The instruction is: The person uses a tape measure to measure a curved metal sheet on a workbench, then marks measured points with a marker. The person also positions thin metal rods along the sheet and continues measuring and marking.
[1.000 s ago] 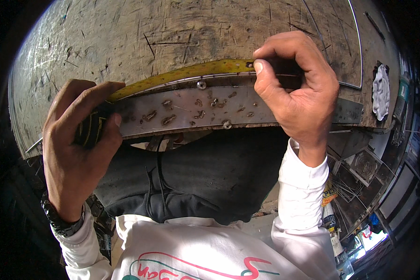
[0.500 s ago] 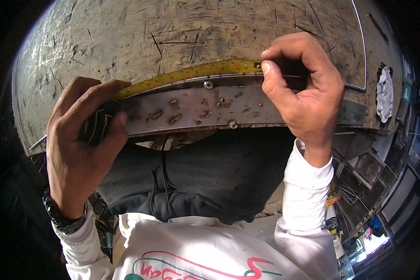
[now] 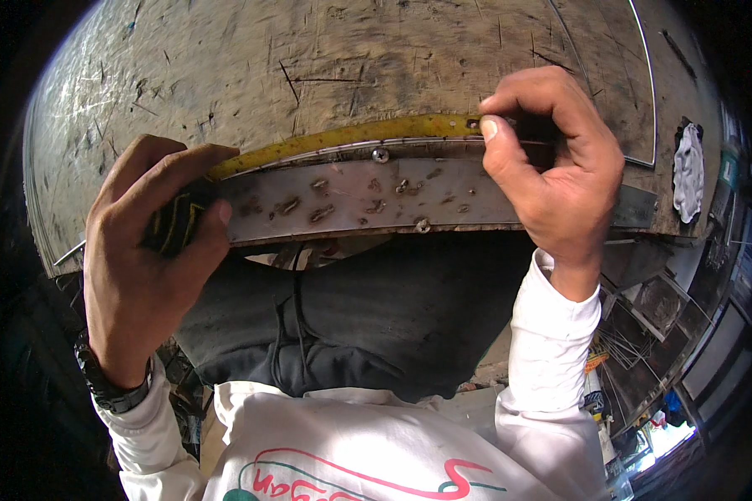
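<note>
A yellow tape measure blade (image 3: 355,134) stretches between my two hands, bowed slightly upward above the near edge of the workbench. My left hand (image 3: 146,234) is closed around its dark case (image 3: 174,224), with fingers over the start of the blade. Between thumb and forefinger, my right hand (image 3: 560,163) pinches the blade's free end. Just below the blade runs a thin metal rod (image 3: 342,149). Nearer to me, a flat metal strip (image 3: 342,196) with burn-like marks is fixed along the bench edge by screws (image 3: 380,155). Both hands partly cover the strip.
The worn, scratched wooden bench top (image 3: 326,58) spreads out beyond the tape. At its right lies a crumpled white cloth-like piece (image 3: 688,171), near a bent thin rod (image 3: 650,92). Below on the right, a metal rack (image 3: 656,301) and thin rods stand beside the bench.
My right hand has shifted slightly right and down, with the blade's end in its pinch. The left hand has stayed nearly in place.
</note>
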`<state>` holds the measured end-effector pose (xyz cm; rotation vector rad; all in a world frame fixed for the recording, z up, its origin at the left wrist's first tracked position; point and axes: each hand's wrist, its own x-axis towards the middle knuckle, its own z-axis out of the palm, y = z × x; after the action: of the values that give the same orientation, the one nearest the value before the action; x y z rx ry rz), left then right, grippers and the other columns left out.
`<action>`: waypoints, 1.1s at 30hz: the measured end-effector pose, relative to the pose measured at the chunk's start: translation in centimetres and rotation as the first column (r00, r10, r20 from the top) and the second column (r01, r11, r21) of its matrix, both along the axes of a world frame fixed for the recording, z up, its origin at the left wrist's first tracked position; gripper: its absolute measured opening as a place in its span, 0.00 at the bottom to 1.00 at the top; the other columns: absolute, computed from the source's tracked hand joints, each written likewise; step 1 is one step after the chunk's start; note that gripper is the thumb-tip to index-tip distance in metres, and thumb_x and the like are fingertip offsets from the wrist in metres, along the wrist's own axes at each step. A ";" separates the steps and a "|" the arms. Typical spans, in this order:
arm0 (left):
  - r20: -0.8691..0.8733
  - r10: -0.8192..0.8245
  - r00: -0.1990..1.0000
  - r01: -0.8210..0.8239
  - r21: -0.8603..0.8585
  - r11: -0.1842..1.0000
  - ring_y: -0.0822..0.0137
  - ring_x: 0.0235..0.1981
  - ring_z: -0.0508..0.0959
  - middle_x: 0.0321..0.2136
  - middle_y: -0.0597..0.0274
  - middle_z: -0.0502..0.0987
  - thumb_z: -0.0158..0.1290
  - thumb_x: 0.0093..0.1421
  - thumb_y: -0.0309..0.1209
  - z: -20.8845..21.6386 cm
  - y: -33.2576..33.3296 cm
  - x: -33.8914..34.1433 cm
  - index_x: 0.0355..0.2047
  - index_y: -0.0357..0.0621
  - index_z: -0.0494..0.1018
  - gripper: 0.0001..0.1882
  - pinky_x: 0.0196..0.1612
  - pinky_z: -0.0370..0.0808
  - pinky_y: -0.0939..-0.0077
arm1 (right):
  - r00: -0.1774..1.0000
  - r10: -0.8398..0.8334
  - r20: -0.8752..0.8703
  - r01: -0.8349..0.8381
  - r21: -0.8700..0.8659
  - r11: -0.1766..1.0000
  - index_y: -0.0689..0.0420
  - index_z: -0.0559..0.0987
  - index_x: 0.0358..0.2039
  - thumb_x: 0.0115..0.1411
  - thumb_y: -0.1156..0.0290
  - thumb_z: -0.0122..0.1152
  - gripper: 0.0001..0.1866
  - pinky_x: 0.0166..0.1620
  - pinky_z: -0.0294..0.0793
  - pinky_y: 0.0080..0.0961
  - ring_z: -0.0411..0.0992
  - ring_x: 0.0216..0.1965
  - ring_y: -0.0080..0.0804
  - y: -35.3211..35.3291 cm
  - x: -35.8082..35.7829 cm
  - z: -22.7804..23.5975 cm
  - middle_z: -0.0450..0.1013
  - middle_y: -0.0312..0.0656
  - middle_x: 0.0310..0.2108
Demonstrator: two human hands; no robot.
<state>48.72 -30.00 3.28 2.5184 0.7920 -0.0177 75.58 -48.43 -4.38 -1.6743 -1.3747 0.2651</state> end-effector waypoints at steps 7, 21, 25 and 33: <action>-0.074 0.028 0.997 -0.035 -0.091 0.995 0.56 0.44 0.82 0.44 0.52 0.79 0.60 0.57 0.25 0.2 -0.6 0.9 0.52 0.39 0.82 0.21 0.51 0.79 0.65 | 0.999 -0.024 -0.025 0.024 0.025 0.999 0.58 0.83 0.36 0.57 0.80 0.70 0.07 0.37 0.77 0.19 0.78 0.33 0.22 -1.0 1.4 0.0 0.78 0.35 0.32; -0.080 0.043 0.996 -0.047 -0.054 0.997 0.58 0.41 0.83 0.41 0.51 0.79 0.62 0.56 0.23 0.0 -0.1 0.7 0.49 0.33 0.81 0.18 0.47 0.80 0.66 | 0.992 -0.027 -0.124 0.021 -0.056 0.998 0.58 0.84 0.36 0.58 0.79 0.71 0.05 0.39 0.78 0.20 0.79 0.34 0.23 -1.4 1.4 0.4 0.79 0.36 0.33; -0.117 0.055 0.992 -0.067 -0.100 0.993 0.58 0.44 0.80 0.43 0.52 0.78 0.60 0.58 0.24 0.3 0.3 0.3 0.50 0.34 0.80 0.18 0.51 0.76 0.67 | 0.998 0.012 -0.065 -0.017 -0.075 0.997 0.62 0.82 0.39 0.60 0.82 0.68 0.06 0.44 0.73 0.19 0.74 0.39 0.21 -1.5 1.3 0.4 0.78 0.36 0.39; -0.077 0.050 0.996 -0.054 -0.053 0.997 0.61 0.37 0.83 0.39 0.52 0.79 0.62 0.56 0.24 0.3 0.0 0.7 0.48 0.31 0.82 0.19 0.45 0.79 0.69 | 0.992 -0.063 -0.109 0.064 0.002 0.998 0.59 0.83 0.36 0.58 0.80 0.70 0.06 0.38 0.78 0.20 0.80 0.34 0.22 -1.1 1.1 -0.2 0.79 0.35 0.34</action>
<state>49.42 -29.98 3.57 2.4564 0.8752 -0.1168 76.65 -49.51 -4.56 -1.6711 -1.2380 0.3117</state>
